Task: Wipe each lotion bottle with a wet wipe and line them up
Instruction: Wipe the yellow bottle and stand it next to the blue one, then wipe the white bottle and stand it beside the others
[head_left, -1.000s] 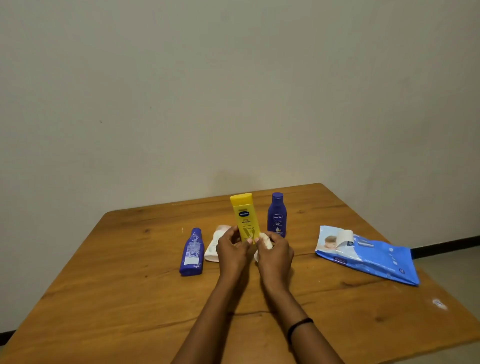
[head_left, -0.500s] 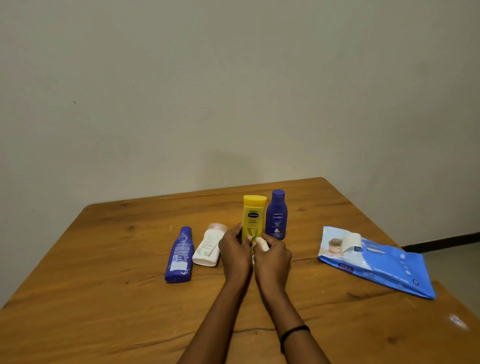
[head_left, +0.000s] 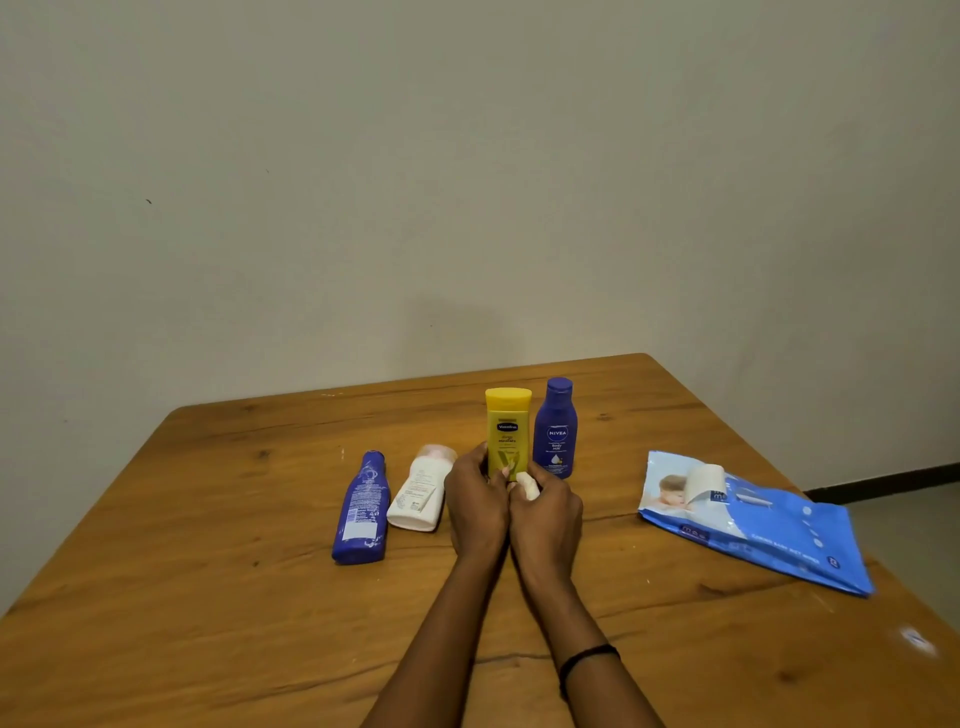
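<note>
A yellow lotion bottle (head_left: 507, 426) stands upright just left of an upright dark blue Nivea bottle (head_left: 556, 428), the two almost touching. My left hand (head_left: 475, 506) grips the yellow bottle's lower part. My right hand (head_left: 548, 514) holds a crumpled white wet wipe (head_left: 527, 486) against the bottle's base. To the left, a second blue bottle (head_left: 362, 512) and a white bottle (head_left: 422, 496) lie flat side by side on the wooden table (head_left: 208, 597).
A blue wet wipe pack (head_left: 753, 525) lies at the right with its white flap peeled up. A plain wall rises behind the table's far edge. A black band circles my right wrist. Floor shows past the table's right edge.
The yellow bottle moved right and down from a tilted, lifted hold to standing upright beside the Nivea bottle. Both hands stayed on it.
</note>
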